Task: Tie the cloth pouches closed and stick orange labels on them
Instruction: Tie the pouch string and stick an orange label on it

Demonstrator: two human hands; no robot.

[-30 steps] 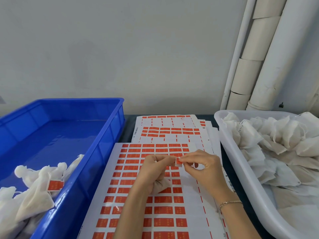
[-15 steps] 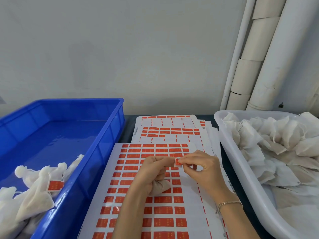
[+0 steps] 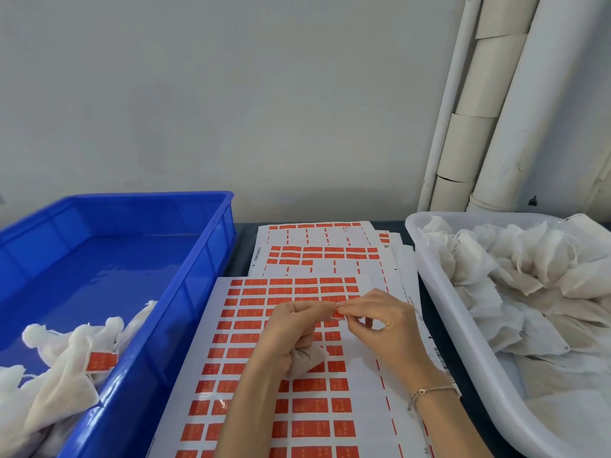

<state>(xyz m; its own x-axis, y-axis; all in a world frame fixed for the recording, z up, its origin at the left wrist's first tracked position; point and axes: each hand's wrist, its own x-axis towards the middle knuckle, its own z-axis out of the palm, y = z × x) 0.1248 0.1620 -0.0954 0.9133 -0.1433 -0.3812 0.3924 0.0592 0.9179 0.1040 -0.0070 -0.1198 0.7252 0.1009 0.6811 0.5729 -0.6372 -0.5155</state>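
My left hand grips a small white cloth pouch, whose body hangs below the palm over the label sheet. My right hand pinches a small orange label between thumb and fingertips, right at the pouch's gathered top held by the left fingers. The two hands meet there. The pouch's neck and string are hidden by the fingers.
A blue bin at the left holds several tied pouches, one with an orange label. A white bin at the right is heaped with untied pouches. More label sheets lie behind. White pipes run up the wall.
Both hands stay together over the sheet; the fingers have shifted slightly around the label at the pouch's top.
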